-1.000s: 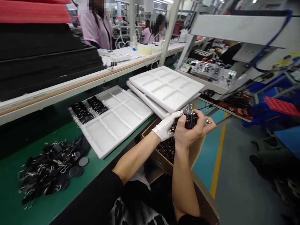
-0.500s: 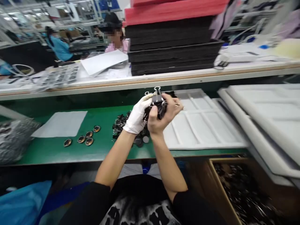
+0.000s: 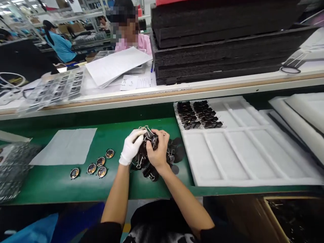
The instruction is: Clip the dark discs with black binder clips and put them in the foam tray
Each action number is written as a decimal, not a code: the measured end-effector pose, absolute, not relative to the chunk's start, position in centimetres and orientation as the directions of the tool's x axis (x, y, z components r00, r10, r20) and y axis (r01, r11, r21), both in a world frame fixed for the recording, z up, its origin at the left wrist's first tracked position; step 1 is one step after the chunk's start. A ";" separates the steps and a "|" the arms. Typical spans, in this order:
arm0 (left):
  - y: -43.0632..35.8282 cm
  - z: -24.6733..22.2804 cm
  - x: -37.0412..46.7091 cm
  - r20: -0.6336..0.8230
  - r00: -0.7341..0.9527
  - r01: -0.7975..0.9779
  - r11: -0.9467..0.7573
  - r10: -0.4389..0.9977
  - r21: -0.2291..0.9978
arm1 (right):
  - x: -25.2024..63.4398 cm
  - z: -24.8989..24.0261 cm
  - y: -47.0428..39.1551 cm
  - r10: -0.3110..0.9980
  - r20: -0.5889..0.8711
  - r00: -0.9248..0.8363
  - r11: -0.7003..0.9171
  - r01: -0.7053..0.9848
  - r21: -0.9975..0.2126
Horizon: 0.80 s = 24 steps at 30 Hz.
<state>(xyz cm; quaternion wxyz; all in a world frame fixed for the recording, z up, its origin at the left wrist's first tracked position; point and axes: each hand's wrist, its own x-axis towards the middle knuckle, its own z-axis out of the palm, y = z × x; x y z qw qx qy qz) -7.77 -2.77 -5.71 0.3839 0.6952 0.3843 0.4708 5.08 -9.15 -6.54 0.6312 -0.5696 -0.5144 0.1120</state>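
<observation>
My left hand (image 3: pixel 132 145), in a white glove, is closed on the near side of a bunch of black binder clips with silver wire handles. My bare right hand (image 3: pixel 159 148) wraps the same binder clips (image 3: pixel 150 136) from the right, thumb in front. Both hands are over a loose pile of binder clips (image 3: pixel 151 174) on the green table, and they hide part of it. Round dark discs (image 3: pixel 174 169) lie to the right of the pile. Where the held clips end and the pile starts is hard to tell.
A white foam tray (image 3: pixel 215 135) at right has clips (image 3: pixel 186 114) packed in its back-left compartments. Several round lens-like parts (image 3: pixel 100 161) and a white sheet (image 3: pixel 64 146) lie at left. A shelf edge (image 3: pixel 113 102) runs behind; a bin (image 3: pixel 296 219) of clips is below right.
My hands, holding binder clips, have moved left and down from in front of the tray to over the pile. The view has shifted, and the clips in the tray now show.
</observation>
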 end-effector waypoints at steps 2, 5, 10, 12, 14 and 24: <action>-2.5 -6.5 -8.4 0.382 0.295 0.208 -0.450 0.876 0.869 | 6.0 -6.7 -9.6 0.759 0.513 0.401 0.297 0.488 -0.821; -2.3 -7.3 -8.6 0.437 0.326 0.312 -0.531 0.838 0.788 | 7.0 -6.6 -10.2 0.791 0.496 0.359 0.215 0.595 -0.774; -2.3 -8.2 -8.1 0.510 0.366 0.503 -0.627 0.778 0.595 | 7.5 -6.5 -10.6 0.853 0.443 0.275 0.097 0.751 -0.653; -2.2 -8.3 -8.1 0.535 0.369 0.520 -0.646 0.760 0.559 | 7.6 -6.6 -10.8 0.886 0.400 0.234 0.064 0.794 -0.605; -2.1 -8.3 -8.2 0.563 0.373 0.522 -0.668 0.738 0.530 | 7.8 -6.8 -10.9 0.914 0.366 0.175 0.062 0.831 -0.553; -1.8 -8.3 -10.3 0.685 0.367 0.531 -0.746 0.630 0.401 | 10.2 -4.0 -14.2 0.923 0.384 -0.004 0.105 0.965 -0.242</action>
